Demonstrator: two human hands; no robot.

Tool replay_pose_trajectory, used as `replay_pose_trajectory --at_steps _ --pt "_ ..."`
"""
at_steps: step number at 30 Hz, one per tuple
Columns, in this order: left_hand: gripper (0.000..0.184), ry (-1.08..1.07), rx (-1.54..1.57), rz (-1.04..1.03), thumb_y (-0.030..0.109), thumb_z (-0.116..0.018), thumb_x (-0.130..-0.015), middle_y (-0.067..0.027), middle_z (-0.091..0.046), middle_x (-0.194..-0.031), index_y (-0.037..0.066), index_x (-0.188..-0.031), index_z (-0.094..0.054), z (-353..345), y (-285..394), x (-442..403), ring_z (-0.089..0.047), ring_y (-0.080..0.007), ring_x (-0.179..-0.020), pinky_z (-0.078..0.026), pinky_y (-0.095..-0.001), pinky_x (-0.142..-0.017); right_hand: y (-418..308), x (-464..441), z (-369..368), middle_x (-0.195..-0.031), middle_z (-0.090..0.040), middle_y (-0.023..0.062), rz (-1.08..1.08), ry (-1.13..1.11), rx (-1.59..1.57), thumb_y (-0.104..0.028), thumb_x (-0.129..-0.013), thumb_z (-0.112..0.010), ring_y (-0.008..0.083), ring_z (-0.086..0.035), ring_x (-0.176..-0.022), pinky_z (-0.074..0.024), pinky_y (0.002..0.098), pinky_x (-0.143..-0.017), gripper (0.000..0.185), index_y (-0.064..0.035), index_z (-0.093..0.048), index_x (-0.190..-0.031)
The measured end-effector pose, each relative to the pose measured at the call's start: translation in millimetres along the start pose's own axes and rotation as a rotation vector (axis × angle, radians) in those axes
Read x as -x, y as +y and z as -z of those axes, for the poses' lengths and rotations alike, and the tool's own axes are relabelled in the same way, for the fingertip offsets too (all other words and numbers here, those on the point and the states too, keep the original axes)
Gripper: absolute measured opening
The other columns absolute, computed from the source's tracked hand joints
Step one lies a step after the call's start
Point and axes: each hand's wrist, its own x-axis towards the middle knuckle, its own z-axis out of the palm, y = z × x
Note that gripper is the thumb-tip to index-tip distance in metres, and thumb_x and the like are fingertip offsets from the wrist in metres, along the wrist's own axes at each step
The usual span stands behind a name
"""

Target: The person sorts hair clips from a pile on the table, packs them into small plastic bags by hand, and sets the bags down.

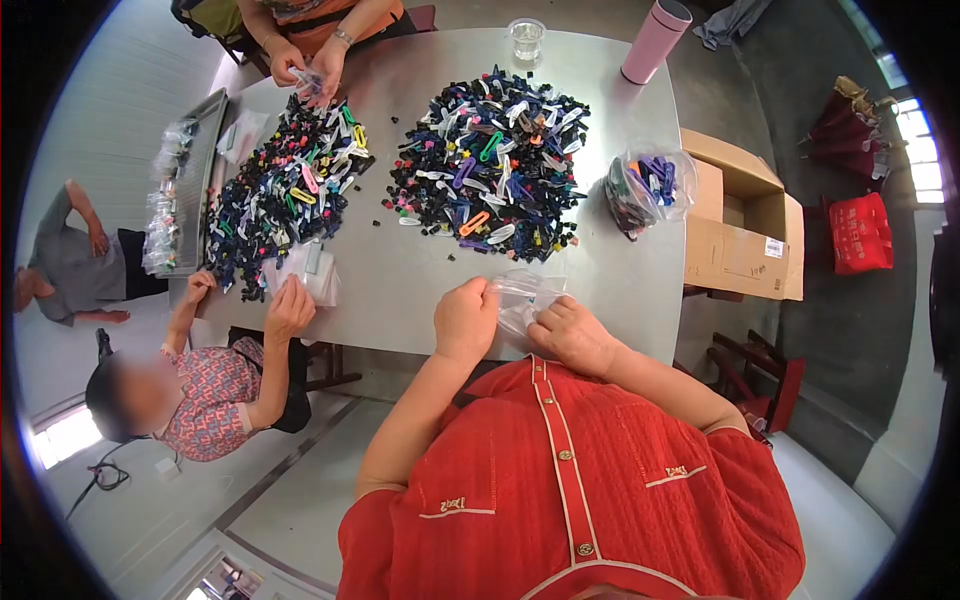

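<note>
A clear plastic bag is stretched between my two hands at the near edge of the metal table. My left hand pinches the bag's left side, its fingers closed. On the other side, my right hand has its fingers bent and closed on the bag. Just beyond the bag lies a large pile of small hair clips, mostly black, navy and white, with some green, orange and purple ones. Right of the pile stands a clear bag partly filled with clips.
A second clip pile lies at the left, with two co-workers' hands around it. A pink bottle and a glass stand at the far edge. An open cardboard box is beyond the right edge. Another person stands far left.
</note>
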Motion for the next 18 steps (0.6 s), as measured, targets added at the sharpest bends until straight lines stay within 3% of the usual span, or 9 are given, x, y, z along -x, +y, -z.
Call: replay_pose_trajectory --at_steps 4,6,7,9,10,12,16,18 --pt "0.019 -0.132 0.093 0.129 0.02 -0.066 -0.087 -0.0151 -0.065 -0.083 0.005 -0.099 -0.064 34 19 8 -0.062 -0.0371 -0.079 -0.048 -0.0457 -0.071 1 -14 5 -0.106 -0.064 0.0125 -0.005 0.155 0.06 -0.018 -0.081 -0.061 0.0259 -0.062 -0.09 -0.0458 0.0391 -0.085 0.015 -0.0081 -0.057 -0.092" --pt "0.029 0.372 0.002 -0.353 0.02 -0.071 -0.081 -0.0158 -0.06 -0.113 0.008 -0.106 -0.064 41 26 16 -0.058 -0.0356 -0.103 -0.047 -0.0438 -0.084 -3 -23 12 -0.121 -0.061 0.0177 -0.028 0.12 0.01 -0.021 -0.079 -0.066 0.0291 -0.063 -0.099 -0.0462 0.0413 -0.088 0.025 -0.0068 -0.06 -0.099" --pt "0.029 0.369 0.009 -0.362 0.02 -0.071 -0.081 -0.0158 -0.06 -0.113 0.008 -0.106 -0.064 40 19 20 -0.058 -0.0356 -0.103 -0.047 -0.0438 -0.084 -4 -28 11 -0.121 -0.061 0.0177 -0.037 0.121 0.018 -0.021 -0.079 -0.066 0.0291 -0.063 -0.099 -0.0462 0.0413 -0.088 0.025 -0.0068 -0.06 -0.099" --pt "0.029 0.224 -0.182 -0.672 0.022 -0.073 -0.077 -0.0191 -0.047 -0.134 0.008 -0.102 -0.066 30 -2 23 -0.045 -0.0415 -0.121 -0.04 -0.0488 -0.097 -10 -37 6 -0.124 -0.06 0.0197 -0.062 0.128 -0.004 -0.022 -0.078 -0.069 0.0312 -0.063 -0.104 -0.0467 0.0428 -0.088 0.034 -0.0061 -0.061 -0.108" --pt "0.029 0.224 -0.174 -0.681 0.022 -0.073 -0.077 -0.0191 -0.047 -0.134 0.008 -0.102 -0.066 24 -8 19 -0.045 -0.0415 -0.121 -0.04 -0.0488 -0.097 -13 -42 2 -0.124 -0.06 0.0197 -0.071 0.128 0.005 -0.022 -0.078 -0.069 0.0312 -0.063 -0.104 -0.0467 0.0428 -0.088 0.034 -0.0061 -0.061 -0.108" --pt "0.027 0.182 -0.291 -0.407 0.02 -0.074 -0.076 -0.0198 -0.042 -0.142 0.008 -0.099 -0.07 14 -17 10 -0.04 -0.0447 -0.128 -0.036 -0.0554 -0.098 -17 -51 -9 -0.124 -0.06 0.0212 -0.12 0.082 -0.075 -0.02 -0.08 -0.067 0.0332 -0.063 -0.106 -0.0473 0.0436 -0.088 0.032 -0.0055 -0.063 -0.108" --pt "0.024 0.162 -0.326 -0.219 0.015 -0.072 -0.075 -0.0199 -0.032 -0.152 0.009 -0.098 -0.073 9 -28 -11 -0.033 -0.0488 -0.133 -0.033 -0.0597 -0.101 -22 -63 -21 -0.118 -0.061 0.021 -0.139 0.031 -0.128 -0.019 -0.08 -0.066 0.0339 -0.064 -0.101 -0.0479 0.0436 -0.087 0.026 -0.0056 -0.065 -0.103" --pt "0.031 0.102 -0.351 -0.184 0.008 -0.069 -0.073 -0.02 -0.026 -0.156 0.012 -0.104 -0.074 12 -29 -14 -0.028 -0.051 -0.137 -0.031 -0.0616 -0.103 -26 -67 -17 -0.108 -0.062 0.0182 -0.276 -0.255 -0.1 -0.02 -0.079 -0.067 0.0317 -0.064 -0.096 -0.0481 0.0426 -0.084 0.023 -0.0059 -0.067 -0.097"
